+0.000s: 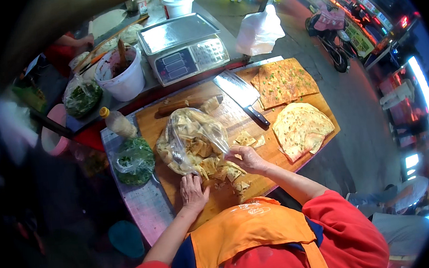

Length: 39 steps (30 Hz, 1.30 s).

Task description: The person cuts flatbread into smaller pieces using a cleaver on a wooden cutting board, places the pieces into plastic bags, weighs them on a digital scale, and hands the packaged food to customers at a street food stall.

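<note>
On the board (270,148), your right hand (246,159) pinches the bag (192,128) at its 4 o'clock edge, while your left hand (194,192), fingers' grip unclear, meets its 6 o'clock edge.

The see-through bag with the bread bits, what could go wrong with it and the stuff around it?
Bread bits could spill: loose flatbread pieces already lie beside the clear bag. Some might drop off the cutting board, since a few lie close to the orange apron. And the cleaver lies uncovered beyond the right hand, so reaching carelessly that way could cut a finger.
</note>
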Motion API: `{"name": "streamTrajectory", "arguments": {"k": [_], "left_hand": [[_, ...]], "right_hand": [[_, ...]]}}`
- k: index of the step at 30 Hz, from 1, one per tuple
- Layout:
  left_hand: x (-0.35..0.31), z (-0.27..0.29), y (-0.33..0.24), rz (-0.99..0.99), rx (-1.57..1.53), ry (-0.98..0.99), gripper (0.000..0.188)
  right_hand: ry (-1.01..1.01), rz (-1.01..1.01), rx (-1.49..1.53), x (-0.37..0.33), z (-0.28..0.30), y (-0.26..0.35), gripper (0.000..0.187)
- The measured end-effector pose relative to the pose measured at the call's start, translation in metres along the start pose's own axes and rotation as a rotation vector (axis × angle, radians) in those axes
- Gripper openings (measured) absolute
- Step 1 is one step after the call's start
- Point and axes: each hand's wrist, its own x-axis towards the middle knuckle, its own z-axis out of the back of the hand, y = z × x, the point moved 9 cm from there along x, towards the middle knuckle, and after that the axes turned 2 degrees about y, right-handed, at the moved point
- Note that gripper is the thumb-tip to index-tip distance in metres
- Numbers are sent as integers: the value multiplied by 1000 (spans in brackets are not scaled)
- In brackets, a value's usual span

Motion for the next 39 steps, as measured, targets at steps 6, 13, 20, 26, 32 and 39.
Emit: {"name": "streamTrajectory", "arguments": {"k": [6, 13, 20, 26, 32, 39], "left_hand": [[24, -26, 6, -291, 316, -95, 31], [66, -14, 27, -346, 368, -239, 19], [128, 63, 54, -48, 153, -339, 21], [140, 140, 118, 459, -533, -455, 32], [131, 187, 97, 491, -1112, -395, 37], [126, 177, 13, 317, -1298, -198, 25]], "right_hand": [[155, 136, -164, -7, -22, 32, 8], [351, -95, 396, 58, 2, 76, 28], [234, -225, 639, 149, 17, 97, 27], [-255, -414, 1258, 215, 81, 40, 6], [-111, -408, 974, 201, 89, 58, 7], [-42, -203, 589, 180, 113, 42, 48]]}}
